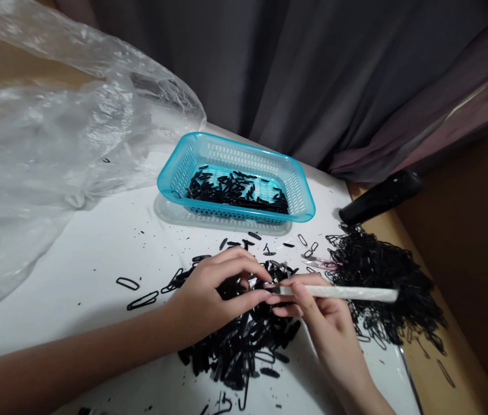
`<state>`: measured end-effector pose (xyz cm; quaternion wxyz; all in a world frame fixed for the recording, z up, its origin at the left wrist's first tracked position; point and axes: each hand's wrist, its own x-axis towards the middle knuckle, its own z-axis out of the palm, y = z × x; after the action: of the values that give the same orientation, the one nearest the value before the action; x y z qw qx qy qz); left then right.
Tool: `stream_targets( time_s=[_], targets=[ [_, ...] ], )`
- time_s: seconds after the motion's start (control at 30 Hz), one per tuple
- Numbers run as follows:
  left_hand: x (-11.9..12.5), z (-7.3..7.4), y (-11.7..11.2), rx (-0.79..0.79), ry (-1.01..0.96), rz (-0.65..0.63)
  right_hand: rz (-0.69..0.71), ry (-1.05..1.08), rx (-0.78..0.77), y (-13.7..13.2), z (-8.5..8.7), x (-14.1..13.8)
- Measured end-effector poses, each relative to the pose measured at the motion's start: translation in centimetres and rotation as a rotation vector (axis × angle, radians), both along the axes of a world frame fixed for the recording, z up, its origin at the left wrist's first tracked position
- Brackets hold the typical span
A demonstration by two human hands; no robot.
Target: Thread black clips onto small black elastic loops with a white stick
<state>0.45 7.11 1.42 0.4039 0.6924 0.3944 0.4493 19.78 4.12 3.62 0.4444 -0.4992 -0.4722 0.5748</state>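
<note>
My right hand (pixel 322 311) is closed around a slim white stick-like tool (pixel 348 293), whose dark tip points left. My left hand (pixel 222 282) pinches a small black piece (pixel 273 289) at that tip, between thumb and forefinger; the fingers partly hide it. Under both hands spreads a pile of short black oblong pieces (pixel 235 351) on the white tabletop. A few thin black loops (pixel 142 300) lie to the left of my left hand.
Beyond the hands stands a blue perforated basket (pixel 302 196) with black pieces inside. A heap of black loops (pixel 386 276), pink-handled scissors (pixel 324 263) and a black cylinder (pixel 380 196) are on the right. Clear plastic sheeting (pixel 53 150) covers the left; a dark curtain (pixel 226 69) hangs behind.
</note>
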Motion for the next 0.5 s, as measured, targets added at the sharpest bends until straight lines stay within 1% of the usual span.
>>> stream_targets(
  time_s=[0.1,0.27,0.37,0.5],
  targets=[
    [0.05,-0.5,-0.05,0.138,-0.005,-0.01,0.052,-0.024,0.03,-0.06,-0.25,0.04],
    [-0.17,-0.66,-0.16,0.225,0.062,-0.04,-0.015,-0.048,0.024,-0.31,0.28,-0.63],
    [-0.34,-0.61,-0.06,0.278,0.154,-0.072,-0.03,-0.07,0.03,-0.43,0.47,-0.85],
    [-0.47,-0.6,0.21,0.423,0.318,-0.109,-0.06,-0.101,0.073,-0.65,0.14,-0.78]
  ],
)
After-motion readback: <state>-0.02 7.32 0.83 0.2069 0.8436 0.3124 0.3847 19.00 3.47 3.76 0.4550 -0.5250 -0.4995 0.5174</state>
